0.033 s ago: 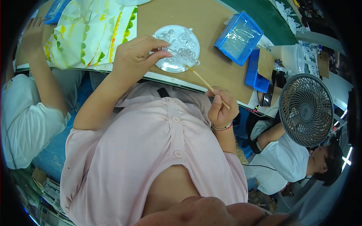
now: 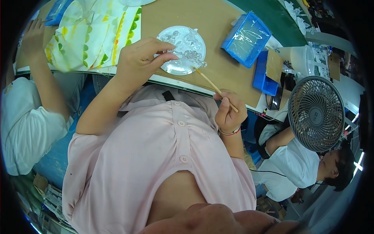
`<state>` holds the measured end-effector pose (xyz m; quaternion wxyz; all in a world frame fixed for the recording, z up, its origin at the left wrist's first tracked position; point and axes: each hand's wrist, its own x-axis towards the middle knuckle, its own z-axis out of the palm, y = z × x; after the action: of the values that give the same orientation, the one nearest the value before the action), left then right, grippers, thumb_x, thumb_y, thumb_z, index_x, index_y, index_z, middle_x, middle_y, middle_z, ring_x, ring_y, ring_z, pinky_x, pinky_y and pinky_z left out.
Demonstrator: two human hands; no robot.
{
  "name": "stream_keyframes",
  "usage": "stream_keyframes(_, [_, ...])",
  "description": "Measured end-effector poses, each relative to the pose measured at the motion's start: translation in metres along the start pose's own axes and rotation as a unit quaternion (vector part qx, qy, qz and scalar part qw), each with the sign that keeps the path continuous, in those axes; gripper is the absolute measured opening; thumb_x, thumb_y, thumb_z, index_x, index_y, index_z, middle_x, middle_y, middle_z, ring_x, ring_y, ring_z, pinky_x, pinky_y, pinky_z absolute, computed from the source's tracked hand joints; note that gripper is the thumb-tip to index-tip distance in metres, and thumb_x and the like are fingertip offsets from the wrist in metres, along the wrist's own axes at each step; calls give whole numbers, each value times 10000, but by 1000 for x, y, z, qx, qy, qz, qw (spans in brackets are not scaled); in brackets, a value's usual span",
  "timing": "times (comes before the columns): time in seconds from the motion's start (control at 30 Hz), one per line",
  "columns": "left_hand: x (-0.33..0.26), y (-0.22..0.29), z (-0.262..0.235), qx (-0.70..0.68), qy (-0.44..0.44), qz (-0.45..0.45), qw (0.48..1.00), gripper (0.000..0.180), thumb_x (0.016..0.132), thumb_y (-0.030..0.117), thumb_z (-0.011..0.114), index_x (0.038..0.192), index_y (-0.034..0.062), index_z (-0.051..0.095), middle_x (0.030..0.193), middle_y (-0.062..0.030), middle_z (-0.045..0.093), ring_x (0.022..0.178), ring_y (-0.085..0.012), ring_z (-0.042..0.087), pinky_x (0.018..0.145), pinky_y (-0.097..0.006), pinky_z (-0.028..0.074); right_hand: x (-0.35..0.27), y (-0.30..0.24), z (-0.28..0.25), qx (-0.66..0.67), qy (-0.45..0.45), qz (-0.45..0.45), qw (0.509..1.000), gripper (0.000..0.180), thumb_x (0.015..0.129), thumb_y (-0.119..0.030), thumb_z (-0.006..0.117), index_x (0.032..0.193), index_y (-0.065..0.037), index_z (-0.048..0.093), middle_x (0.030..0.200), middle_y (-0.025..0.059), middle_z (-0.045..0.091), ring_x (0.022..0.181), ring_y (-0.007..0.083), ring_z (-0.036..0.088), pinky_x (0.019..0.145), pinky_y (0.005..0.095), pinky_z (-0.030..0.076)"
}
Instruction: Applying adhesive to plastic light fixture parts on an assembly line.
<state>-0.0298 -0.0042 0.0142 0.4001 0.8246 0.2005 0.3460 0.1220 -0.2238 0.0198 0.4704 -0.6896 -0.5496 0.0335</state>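
Between the thumb and index finger of my left hand (image 2: 140, 59) is a small clear plastic piece (image 2: 175, 52), pinched over the near left part of a round white plate (image 2: 177, 70). Several clear, knobbly pieces (image 2: 192, 55) lie on that plate, one reaching past its right rim. My right hand (image 2: 230, 110) grips a thin wooden stick (image 2: 209, 81) near its lower end. The stick slants up and left, its tip by the plate's near right rim. Whether that tip carries bristles is too small to tell.
White sheets with yellow and green shapes (image 2: 103, 39) lie left on the brown tabletop (image 2: 187, 13). At right are a blue bin (image 2: 246, 41), a smaller blue tray (image 2: 266, 78), a pale tub (image 2: 298, 58) and a fan (image 2: 316, 114). A co-worker's arm (image 2: 43, 74) rests at left; another person sits right.
The stick's tip has shifted very slightly to the right. Both hands otherwise keep their places and holds.
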Motion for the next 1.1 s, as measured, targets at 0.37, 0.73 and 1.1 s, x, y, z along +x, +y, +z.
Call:
stream_keyframes(0.37, [11,6,17,8,56,8,998,188,701,76,782,861,21,700,808,-98,682,668,-172,636,587,-252,488,8,2,0,20,36,38,998,134,945,-87,467,980,32,521,813,181,640,649,211,638,619,294,515])
stream_keyframes(0.73, [14,6,14,-10,33,4,999,150,740,113,760,866,63,696,831,-61,654,623,-166,601,540,-253,486,33,17,-59,25,264,-26,964,187,971,-168,439,946,12,483,748,189,619,559,204,593,561,274,484])
stream_keyframes(1.1, [2,15,0,26,22,-5,999,300,665,66,792,936,71,663,996,-65,619,877,-201,590,733,-291,480,54,47,-49,82,180,135,971,163,974,-142,453,968,20,463,803,181,629,594,152,605,528,249,508])
